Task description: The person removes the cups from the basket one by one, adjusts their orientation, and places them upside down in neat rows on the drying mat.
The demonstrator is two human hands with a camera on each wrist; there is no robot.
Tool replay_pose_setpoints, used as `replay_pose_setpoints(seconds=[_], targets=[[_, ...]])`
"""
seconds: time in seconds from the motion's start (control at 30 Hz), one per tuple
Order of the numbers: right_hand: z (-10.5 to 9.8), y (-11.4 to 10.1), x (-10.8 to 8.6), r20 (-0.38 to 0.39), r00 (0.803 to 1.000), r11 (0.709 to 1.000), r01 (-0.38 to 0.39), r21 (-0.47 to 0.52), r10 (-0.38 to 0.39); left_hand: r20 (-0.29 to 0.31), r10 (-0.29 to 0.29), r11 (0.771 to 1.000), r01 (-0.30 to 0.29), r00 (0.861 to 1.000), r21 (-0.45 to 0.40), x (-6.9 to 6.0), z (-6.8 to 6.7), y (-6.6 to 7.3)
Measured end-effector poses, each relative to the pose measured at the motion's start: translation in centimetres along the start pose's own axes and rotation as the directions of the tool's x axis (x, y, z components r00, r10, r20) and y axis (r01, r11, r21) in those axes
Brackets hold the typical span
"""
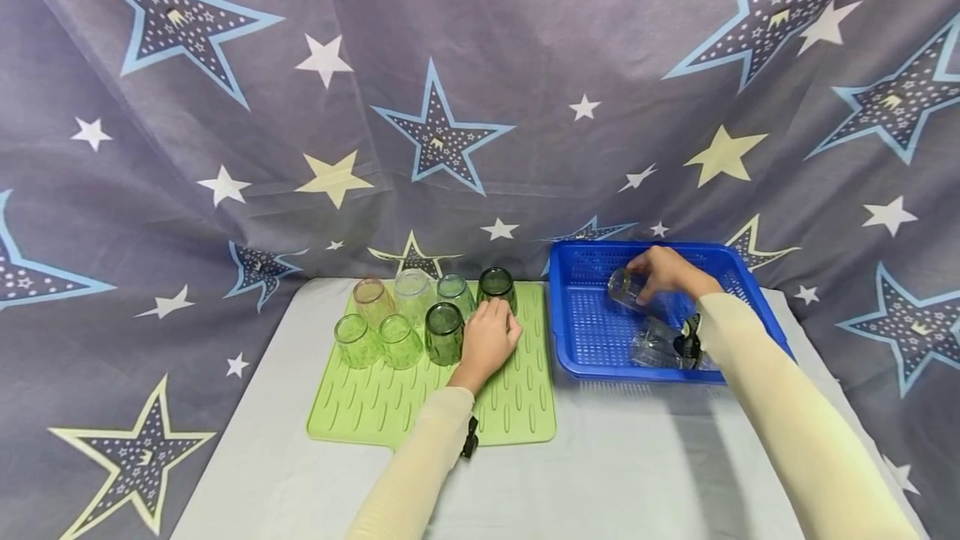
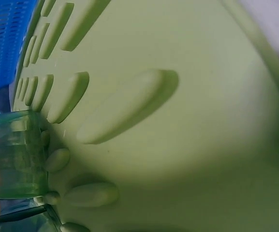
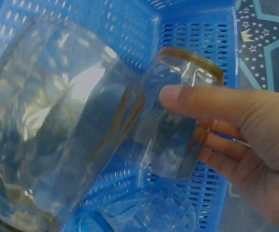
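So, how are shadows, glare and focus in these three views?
Head: fairly even light, with a soft dark strip on the white tabletop in front of the blue perforated basket; left wrist: shadow darkens the lower part of the green ridged mat, and the image is soft; right wrist: bright glare on the large clear faceted glass, whose outlines look hazy.

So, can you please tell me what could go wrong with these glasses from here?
1. The clear glass that the right hand holds might knock the other clear glass close by in the blue basket, and either could chip.
2. The left hand is right beside the front dark green glass; a sideways bump could push it into its neighbours, since the glasses stand close together on the green drying mat.
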State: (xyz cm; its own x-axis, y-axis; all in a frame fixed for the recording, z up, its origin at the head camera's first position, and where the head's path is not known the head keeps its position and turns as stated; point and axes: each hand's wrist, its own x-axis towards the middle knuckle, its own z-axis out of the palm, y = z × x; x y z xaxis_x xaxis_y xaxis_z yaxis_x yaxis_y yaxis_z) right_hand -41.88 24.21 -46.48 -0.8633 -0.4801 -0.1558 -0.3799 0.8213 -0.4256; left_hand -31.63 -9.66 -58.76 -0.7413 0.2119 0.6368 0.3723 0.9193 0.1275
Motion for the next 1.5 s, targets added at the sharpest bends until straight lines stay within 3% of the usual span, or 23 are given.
replay_pose_setpoints(seconds=[0.13, 0.3, 0.63, 0.87, 1.13, 1.5], targets=[[0.1, -0.3, -0.5, -0.015, 0.999, 0.989, -0.033, 0.142, 0.036, -0.025, 0.005, 1.0, -0.005, 1.0, -0.008, 0.0, 0.1, 0.1], [0.1, -0.8, -1.2, -0.034, 0.998, 0.955, -0.043, 0.294, 0.055, -0.028, 0.001, 1.0, -0.001, 1.0, -0.022, -0.1, 0.2, 0.2], [0.0, -2.2, -3.1, -0.092, 0.992, 0.83, -0.016, 0.558, 0.081, -0.036, 0.002, 1.0, -0.003, 0.999, -0.023, -0.7, 0.1, 0.0], [0.2, -3.1, -4.0, -0.128, 0.991, 0.758, 0.05, 0.65, 0.045, -0.023, -0.001, 0.999, 0.0, 1.0, -0.032, -0.8, 0.0, -0.2], [0.3, -4.5, -4.9, -0.17, 0.985, 0.66, 0.148, 0.736, -0.031, -0.065, 0.025, 0.999, -0.027, 0.998, -0.03, -0.6, 0.4, -0.4], [0.4, -6.0, -5.7, -0.176, 0.982, 0.644, 0.182, 0.743, -0.075, 0.005, -0.01, 0.999, 0.011, 1.0, -0.043, 0.0, 0.0, -0.2]])
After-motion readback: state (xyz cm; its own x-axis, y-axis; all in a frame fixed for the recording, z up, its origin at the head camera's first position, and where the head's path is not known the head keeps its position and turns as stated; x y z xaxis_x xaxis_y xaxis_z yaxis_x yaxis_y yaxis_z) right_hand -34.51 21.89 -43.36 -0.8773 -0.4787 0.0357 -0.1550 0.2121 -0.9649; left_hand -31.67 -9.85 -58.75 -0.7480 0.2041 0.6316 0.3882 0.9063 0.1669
